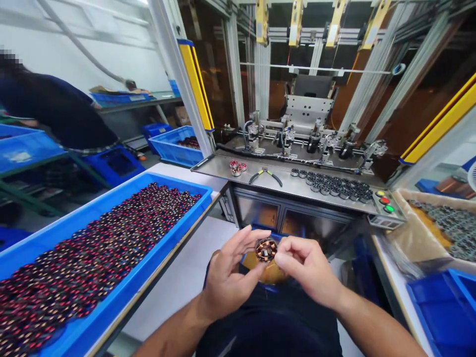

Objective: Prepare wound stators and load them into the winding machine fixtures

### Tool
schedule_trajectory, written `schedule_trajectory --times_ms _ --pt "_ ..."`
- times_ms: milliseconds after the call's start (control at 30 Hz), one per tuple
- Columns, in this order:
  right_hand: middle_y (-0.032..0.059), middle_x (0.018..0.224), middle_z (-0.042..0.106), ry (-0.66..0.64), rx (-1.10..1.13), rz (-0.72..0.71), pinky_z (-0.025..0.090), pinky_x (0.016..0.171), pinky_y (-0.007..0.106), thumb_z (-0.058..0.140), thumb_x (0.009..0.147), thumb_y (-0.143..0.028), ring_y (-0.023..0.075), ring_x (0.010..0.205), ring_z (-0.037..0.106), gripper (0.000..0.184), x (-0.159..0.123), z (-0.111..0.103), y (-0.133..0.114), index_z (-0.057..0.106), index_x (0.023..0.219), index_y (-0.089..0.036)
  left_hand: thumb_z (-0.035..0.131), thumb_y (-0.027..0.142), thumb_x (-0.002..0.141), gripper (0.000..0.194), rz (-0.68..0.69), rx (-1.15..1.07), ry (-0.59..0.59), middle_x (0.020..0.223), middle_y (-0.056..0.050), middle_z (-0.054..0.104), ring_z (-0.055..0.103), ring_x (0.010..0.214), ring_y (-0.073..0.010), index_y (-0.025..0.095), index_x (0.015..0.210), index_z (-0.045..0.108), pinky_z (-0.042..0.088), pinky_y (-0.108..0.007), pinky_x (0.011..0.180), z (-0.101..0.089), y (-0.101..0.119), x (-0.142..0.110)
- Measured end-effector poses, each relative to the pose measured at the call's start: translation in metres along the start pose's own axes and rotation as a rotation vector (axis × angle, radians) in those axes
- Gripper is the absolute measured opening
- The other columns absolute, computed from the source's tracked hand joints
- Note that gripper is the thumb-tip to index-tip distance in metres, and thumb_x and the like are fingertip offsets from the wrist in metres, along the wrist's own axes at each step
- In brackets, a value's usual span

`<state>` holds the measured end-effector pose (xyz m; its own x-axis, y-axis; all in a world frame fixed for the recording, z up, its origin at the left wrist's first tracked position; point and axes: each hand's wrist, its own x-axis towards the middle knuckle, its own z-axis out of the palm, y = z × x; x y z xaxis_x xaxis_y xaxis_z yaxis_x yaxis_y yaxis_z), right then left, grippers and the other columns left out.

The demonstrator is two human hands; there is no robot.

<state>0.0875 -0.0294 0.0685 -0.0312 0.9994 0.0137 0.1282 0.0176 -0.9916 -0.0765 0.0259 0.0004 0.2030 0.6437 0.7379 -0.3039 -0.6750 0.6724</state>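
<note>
Above my lap, a round motor stator [266,250] with copper windings is held between my two hands. My left hand [236,277] grips it at its left side, thumb below and fingers above. At its right edge, the thumb and fingers of my right hand [307,265] are pinched together; whether they hold the rim or a fine wire end is too small to tell. Ahead on the metal worktop lie pliers [265,173] with dark, green-marked handles. Left of them is a small group of wound stators [236,171]. Several rows of dark unwound stators [334,184] stand to the right.
A long blue tray [193,191] full of wound stators is at my left. Winding machinery [308,134] rises behind the worktop, beside a button box [386,208]. At right are a lined box [405,238] of grey cores and a blue bin [435,302]. A person [55,109] bends at far left.
</note>
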Motion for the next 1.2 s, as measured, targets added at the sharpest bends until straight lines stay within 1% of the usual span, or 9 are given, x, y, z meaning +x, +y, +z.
schedule_trajectory --times_ms 300,400,500,567,667,833,1033,1133,1200 --pt "-0.0043 0.055 0.053 -0.069 0.341 0.049 0.034 0.057 0.024 0.070 0.089 -0.043 0.0076 0.053 0.044 0.038 0.015 -0.020 0.040 0.057 0.064 -0.018 0.076 -0.001 0.077 0.079 -0.297 -0.339 0.049 0.122 -0.006 0.072 0.075 0.101 -0.0145 0.034 0.142 0.048 0.061 -0.022 0.090 0.021 -0.027 0.006" --pt "-0.0026 0.052 0.054 -0.220 0.382 0.076 0.035 0.055 0.025 0.075 0.082 -0.047 0.0091 0.051 0.046 0.041 0.016 -0.041 0.049 0.058 0.058 -0.018 0.077 0.002 0.078 0.075 -0.355 -0.422 0.020 0.121 -0.006 0.072 0.074 0.102 -0.0149 0.034 0.141 0.050 0.061 -0.023 0.090 0.020 -0.036 0.010" --pt "0.0012 0.057 0.062 -0.348 0.384 0.143 0.036 0.051 0.023 0.084 0.074 -0.035 0.0090 0.050 0.050 0.029 0.017 -0.054 0.065 0.067 0.060 -0.016 0.076 0.001 0.079 0.076 -0.344 -0.389 0.009 0.121 -0.006 0.072 0.073 0.102 -0.0147 0.034 0.142 0.049 0.060 -0.023 0.091 0.018 -0.042 0.012" --pt "0.0020 0.065 0.067 -0.320 0.408 0.192 0.039 0.051 0.021 0.086 0.072 -0.032 0.0084 0.052 0.055 0.022 0.018 -0.049 0.078 0.072 0.072 -0.015 0.076 0.000 0.078 0.078 -0.309 -0.329 0.013 0.121 -0.005 0.072 0.073 0.104 -0.0147 0.035 0.143 0.048 0.060 -0.023 0.093 0.018 -0.046 0.013" --pt "0.0040 0.075 0.073 -0.214 0.488 0.249 0.047 0.052 0.021 0.090 0.065 -0.040 0.0099 0.055 0.061 0.037 0.019 -0.029 0.094 0.071 0.084 -0.015 0.075 -0.002 0.078 0.079 -0.266 -0.260 0.006 0.124 -0.005 0.071 0.072 0.109 -0.0153 0.034 0.143 0.048 0.059 -0.023 0.096 0.023 -0.053 0.014" --pt "-0.0011 0.054 0.065 -0.071 0.569 0.306 0.045 0.043 0.018 0.086 0.071 -0.043 0.0072 0.041 0.054 0.034 0.017 -0.005 0.095 0.068 0.077 -0.015 0.075 -0.003 0.078 0.082 -0.275 -0.237 -0.012 0.124 -0.003 0.071 0.070 0.112 -0.0137 0.035 0.145 0.045 0.058 -0.020 0.096 0.026 -0.061 0.016" --pt "-0.0019 0.048 0.060 -0.079 0.485 0.301 0.038 0.037 0.016 0.086 0.072 -0.041 0.0074 0.037 0.052 0.029 0.007 -0.006 0.090 0.075 0.078 -0.015 0.075 0.001 0.080 0.075 -0.394 -0.304 0.007 0.123 -0.005 0.072 0.073 0.105 -0.0134 0.032 0.142 0.046 0.059 -0.021 0.092 0.021 -0.062 0.017" --pt "0.0000 0.051 0.064 -0.119 0.438 0.263 0.042 0.040 0.019 0.087 0.070 -0.038 0.0095 0.040 0.056 0.026 0.010 -0.013 0.089 0.077 0.077 -0.016 0.072 0.004 0.084 0.069 -0.444 -0.378 -0.008 0.126 -0.008 0.072 0.073 0.105 -0.0152 0.030 0.142 0.045 0.060 -0.022 0.090 0.020 -0.060 0.017" --pt "0.0031 0.060 0.070 -0.070 0.430 0.213 0.048 0.048 0.022 0.085 0.072 -0.043 0.0112 0.047 0.060 0.030 0.016 -0.022 0.084 0.077 0.082 -0.016 0.068 0.005 0.088 0.065 -0.472 -0.421 -0.043 0.130 -0.010 0.070 0.073 0.105 -0.0145 0.031 0.143 0.043 0.059 -0.022 0.090 0.019 -0.059 0.017"
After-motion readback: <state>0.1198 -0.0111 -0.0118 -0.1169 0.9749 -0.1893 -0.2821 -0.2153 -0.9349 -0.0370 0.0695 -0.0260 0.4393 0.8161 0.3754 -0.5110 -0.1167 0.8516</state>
